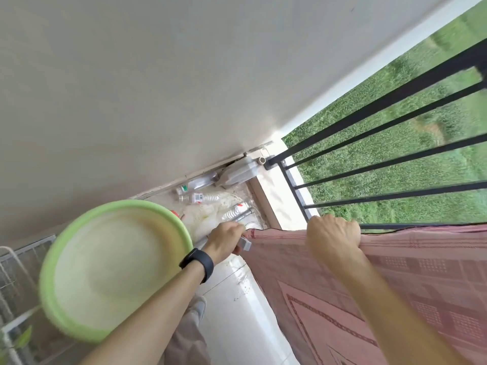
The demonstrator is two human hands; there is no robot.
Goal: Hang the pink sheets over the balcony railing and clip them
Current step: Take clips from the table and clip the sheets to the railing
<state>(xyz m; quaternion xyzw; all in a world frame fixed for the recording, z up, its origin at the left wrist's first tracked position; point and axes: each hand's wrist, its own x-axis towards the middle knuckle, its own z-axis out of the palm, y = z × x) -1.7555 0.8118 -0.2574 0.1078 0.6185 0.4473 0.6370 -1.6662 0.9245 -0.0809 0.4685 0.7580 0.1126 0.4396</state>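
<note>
The right hand (333,238) is clenched on the top fold of a pink patterned cloth sheet (411,291), which lies draped over the black metal balcony railing (369,108) under that hand. The left hand (226,239), wearing a black wristband (197,264), pinches a small pale grey plastic clip (245,243) at the sheet's corner, near the right hand. A round green plastic basin (113,270) is left of the left forearm. Clear plastic bottles (197,197) lie on the floor beyond the left hand.

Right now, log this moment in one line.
left hand: holds clip at pink sheet corner | right hand: grips sheet on railing
</note>
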